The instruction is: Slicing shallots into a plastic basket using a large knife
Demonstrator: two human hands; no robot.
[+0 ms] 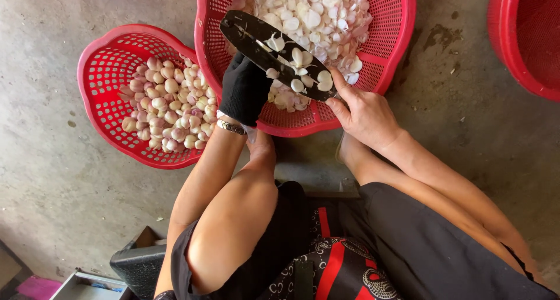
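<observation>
Black, broad blade (274, 58): I read it as a large knife or cleaver-like tool, held flat and slanted over the near rim of the big red basket (396, 37). Several pale peeled cloves or slices (300, 58) lie on its upper face, so I judge the flat hold is what keeps them from sliding off before they reach the heap below.

My left hand (244, 90), in a black glove, is clenched around the blade's near end; the handle itself is hidden inside the glove, so I cannot confirm its shape. My right hand (364, 110), bare, pinches the far end of the blade with fingertips on its edge, steadying it from the other side.

The big red basket holds a heap of white peeled pieces (315, 11). Just beside it to the left, rims touching or nearly so, a smaller red basket (102, 72) holds pink-skinned unpeeled bulbs (169, 104) — the two kinds kept apart.

A third red basket (525, 37) is cut off at the right edge; contents not visible. All sit on the concrete floor (52, 189). My knees block the floor between them. At lower left, a dark box (140, 265) and a pink item (38, 288) are too cropped to identify.
</observation>
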